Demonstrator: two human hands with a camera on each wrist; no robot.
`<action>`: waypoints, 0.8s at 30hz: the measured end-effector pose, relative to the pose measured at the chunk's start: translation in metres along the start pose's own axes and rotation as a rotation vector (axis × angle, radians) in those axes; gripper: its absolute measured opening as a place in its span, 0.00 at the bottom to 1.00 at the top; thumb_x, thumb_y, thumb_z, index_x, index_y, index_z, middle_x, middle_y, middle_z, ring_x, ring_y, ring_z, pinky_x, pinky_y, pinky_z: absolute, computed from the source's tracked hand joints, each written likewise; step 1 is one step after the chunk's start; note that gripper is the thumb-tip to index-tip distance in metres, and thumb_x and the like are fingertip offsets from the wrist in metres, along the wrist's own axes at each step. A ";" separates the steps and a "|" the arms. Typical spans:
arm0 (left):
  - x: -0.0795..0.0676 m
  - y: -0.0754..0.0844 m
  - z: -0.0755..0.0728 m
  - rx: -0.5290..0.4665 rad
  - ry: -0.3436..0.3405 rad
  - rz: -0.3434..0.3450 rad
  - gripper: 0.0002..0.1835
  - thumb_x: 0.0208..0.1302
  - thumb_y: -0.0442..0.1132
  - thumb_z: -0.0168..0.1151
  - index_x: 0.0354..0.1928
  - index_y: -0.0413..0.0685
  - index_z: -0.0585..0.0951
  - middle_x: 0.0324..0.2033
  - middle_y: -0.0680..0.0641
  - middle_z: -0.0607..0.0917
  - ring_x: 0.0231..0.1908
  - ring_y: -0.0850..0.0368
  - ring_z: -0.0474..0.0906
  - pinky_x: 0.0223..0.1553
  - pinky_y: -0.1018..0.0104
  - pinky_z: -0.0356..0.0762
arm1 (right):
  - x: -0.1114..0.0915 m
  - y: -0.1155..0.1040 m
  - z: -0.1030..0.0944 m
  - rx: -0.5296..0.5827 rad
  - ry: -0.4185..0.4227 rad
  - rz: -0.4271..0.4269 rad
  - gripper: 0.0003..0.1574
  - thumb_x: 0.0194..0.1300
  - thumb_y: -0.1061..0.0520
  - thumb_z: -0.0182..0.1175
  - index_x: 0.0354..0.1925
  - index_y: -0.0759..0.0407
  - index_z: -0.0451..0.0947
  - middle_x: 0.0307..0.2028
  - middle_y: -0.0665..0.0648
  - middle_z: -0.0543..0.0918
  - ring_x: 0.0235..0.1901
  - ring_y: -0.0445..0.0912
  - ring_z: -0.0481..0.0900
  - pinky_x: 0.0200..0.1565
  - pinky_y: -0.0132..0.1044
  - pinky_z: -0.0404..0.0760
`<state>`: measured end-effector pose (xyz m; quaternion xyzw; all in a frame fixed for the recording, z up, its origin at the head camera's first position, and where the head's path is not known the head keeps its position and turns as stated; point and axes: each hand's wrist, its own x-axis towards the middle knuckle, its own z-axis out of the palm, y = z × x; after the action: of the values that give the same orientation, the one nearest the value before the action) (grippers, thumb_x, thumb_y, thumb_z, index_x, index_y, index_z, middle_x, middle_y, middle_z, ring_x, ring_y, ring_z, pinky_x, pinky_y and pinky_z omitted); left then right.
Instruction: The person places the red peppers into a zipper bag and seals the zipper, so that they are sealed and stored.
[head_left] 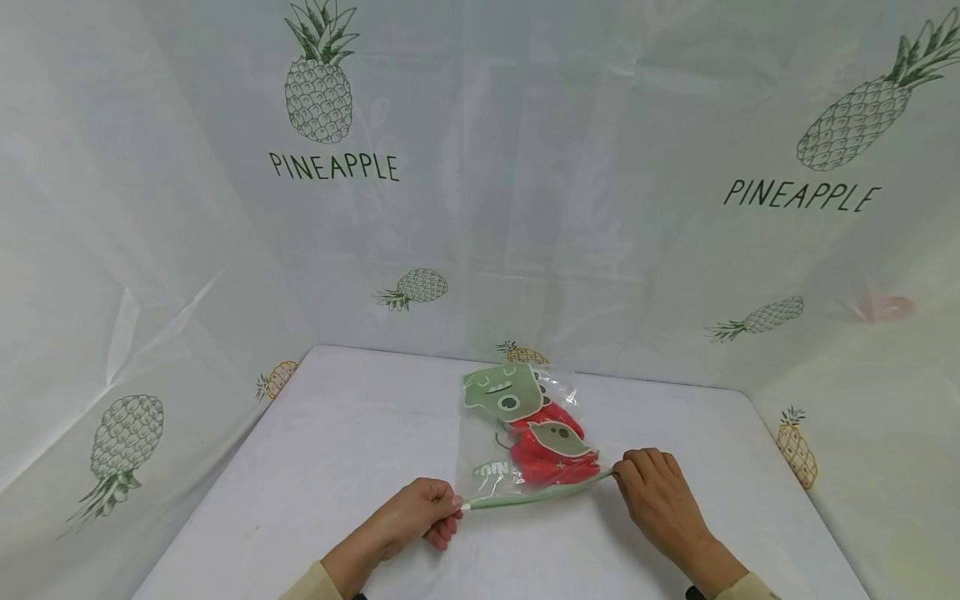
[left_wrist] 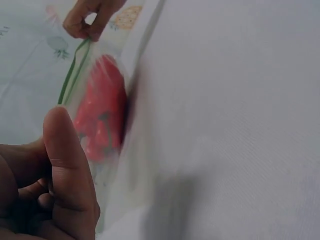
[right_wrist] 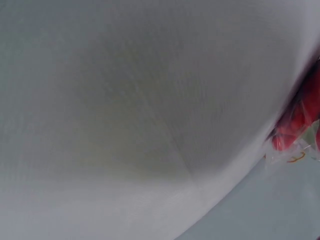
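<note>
A clear plastic zip bag (head_left: 480,446) with cartoon prints lies on the white table, its green zip edge (head_left: 536,498) toward me. Glossy red things (head_left: 543,454) with rounded lobes fill its right part; the film and prints partly cover them. At the left end of the zip, by a small white slider (head_left: 466,507), my left hand (head_left: 420,514) pinches the edge between thumb and finger. My right hand (head_left: 660,500) pinches the opposite end, knuckles up. In the left wrist view the zip edge (left_wrist: 70,75) runs between both hands. The right wrist view catches only the bag's corner (right_wrist: 300,130).
The white table (head_left: 337,433) extends to either side of the bag. Behind and beside it hangs a pale curtain (head_left: 525,208) printed with pineapples, meeting the table's back edge.
</note>
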<state>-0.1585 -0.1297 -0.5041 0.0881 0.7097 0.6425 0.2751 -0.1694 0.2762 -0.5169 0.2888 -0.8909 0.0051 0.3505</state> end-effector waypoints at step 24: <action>0.003 0.003 0.005 -0.162 0.045 0.025 0.14 0.76 0.34 0.60 0.41 0.24 0.81 0.26 0.50 0.83 0.25 0.63 0.80 0.30 0.71 0.86 | 0.010 -0.062 -0.017 0.248 0.019 0.579 0.15 0.59 0.66 0.68 0.46 0.62 0.82 0.43 0.59 0.85 0.44 0.53 0.83 0.39 0.49 0.83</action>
<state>-0.1589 -0.1233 -0.5023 0.0599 0.6603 0.7029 0.2575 -0.1329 0.2231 -0.5095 0.0636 -0.9253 0.2162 0.3050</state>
